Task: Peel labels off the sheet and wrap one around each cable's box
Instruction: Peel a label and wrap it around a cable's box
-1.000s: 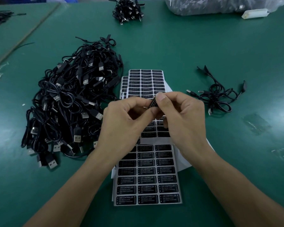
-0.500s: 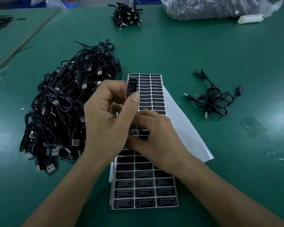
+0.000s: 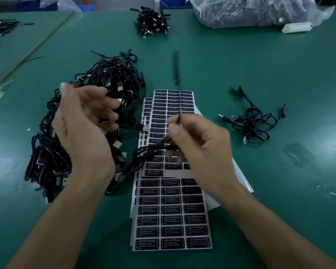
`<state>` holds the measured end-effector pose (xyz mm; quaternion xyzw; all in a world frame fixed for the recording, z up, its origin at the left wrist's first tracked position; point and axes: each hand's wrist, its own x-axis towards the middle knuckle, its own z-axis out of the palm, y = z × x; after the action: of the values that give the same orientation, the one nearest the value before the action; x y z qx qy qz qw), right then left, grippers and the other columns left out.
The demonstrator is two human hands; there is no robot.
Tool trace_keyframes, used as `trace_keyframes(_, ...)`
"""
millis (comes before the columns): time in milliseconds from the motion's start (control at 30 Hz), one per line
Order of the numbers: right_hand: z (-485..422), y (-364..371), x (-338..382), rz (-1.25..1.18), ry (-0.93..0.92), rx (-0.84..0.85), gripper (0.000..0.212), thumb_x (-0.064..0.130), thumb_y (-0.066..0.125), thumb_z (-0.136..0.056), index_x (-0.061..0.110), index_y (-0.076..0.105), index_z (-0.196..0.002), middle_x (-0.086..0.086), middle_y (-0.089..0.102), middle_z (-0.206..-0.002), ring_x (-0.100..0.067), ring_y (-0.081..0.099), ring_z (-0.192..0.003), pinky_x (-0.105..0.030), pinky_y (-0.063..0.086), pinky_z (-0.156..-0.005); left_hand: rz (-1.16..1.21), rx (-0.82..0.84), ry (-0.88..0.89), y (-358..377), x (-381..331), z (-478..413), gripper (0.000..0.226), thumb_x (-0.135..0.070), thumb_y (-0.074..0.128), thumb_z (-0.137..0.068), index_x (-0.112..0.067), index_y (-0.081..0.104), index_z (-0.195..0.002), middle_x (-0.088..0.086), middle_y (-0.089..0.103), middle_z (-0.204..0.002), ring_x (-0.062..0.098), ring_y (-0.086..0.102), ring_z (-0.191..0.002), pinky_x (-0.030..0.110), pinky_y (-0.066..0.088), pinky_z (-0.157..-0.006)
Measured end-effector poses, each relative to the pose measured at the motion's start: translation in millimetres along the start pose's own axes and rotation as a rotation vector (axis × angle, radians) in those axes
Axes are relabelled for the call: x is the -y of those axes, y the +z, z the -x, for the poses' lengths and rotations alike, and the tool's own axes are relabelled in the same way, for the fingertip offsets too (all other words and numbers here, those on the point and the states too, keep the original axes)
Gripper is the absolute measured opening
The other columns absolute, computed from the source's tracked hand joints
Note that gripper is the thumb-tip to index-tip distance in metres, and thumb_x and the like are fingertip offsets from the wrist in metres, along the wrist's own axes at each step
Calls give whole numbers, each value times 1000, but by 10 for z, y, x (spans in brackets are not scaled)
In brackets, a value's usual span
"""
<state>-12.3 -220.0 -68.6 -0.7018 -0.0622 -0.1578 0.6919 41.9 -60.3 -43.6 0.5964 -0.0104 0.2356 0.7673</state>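
Since the earlier view the left hand (image 3: 83, 133) has let the box go and swung out over the big pile of cables (image 3: 109, 78), while the right hand (image 3: 200, 144) has risen from the sheet; nearest, the label sheets (image 3: 171, 220) lie stacked with most labels unpeeled, so much work looks left; above them the right hand pinches one cable (image 3: 151, 150) between thumb and fingers, its cord trailing down-left, its box lost in blur; the left hand hangs loose, palm inward, gripping nothing; farther right a small cluster of cables (image 3: 250, 123) lies apart, probably the finished few.
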Motion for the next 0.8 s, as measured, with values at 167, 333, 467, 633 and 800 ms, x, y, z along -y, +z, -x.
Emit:
trace_keyframes(167,-324,-533,34,58,113,-406,21,17,64,-96,25,75,-80,10,55,-58,-6,46,-53,-16,40,-46,-230,106,135,-5,82,56,30,-18,46,-100,-25,62,-75,-9,63,-62,8,52,-54,21,40,-48)
trace_keyframes(333,-443,-1229,-83,305,215,-659,49,39,64,-83,-9,60,-91,-6,40,-76,-23,31,-68,-38,30,-64,-697,385,224,-12,223,181,20,-24,57,-100,-25,63,-81,-8,62,-67,7,52,-47,19,38,-43)
trace_keyframes(467,-416,-1341,-104,520,316,-624,39,49,57,-83,13,64,-71,9,40,-60,-21,33,-62,-37,33,-62,-1108,539,282,-13,258,244,18,-43,54,-95,-31,60,-83,-16,61,-65,2,58,-59,29,49,-52)
trace_keyframes(633,-367,-1286,-122,866,337,-548,58,46,59,-95,11,53,-142,-17,53,-139,-28,48,-127,-35,35,-107,-1202,543,318,-9,255,230,17,-39,58,-96,-31,59,-80,-16,58,-68,4,56,-63,22,42,-51)
trace_keyframes(800,-255,-1076,-69,1062,129,-582,44,42,63,-93,27,57,-133,-9,41,-132,-25,43,-121,-34,37,-87,-1230,478,485,-9,171,192,14,-27,65,-95,-23,65,-82,-11,61,-72,13,56,-72,28,45,-50)
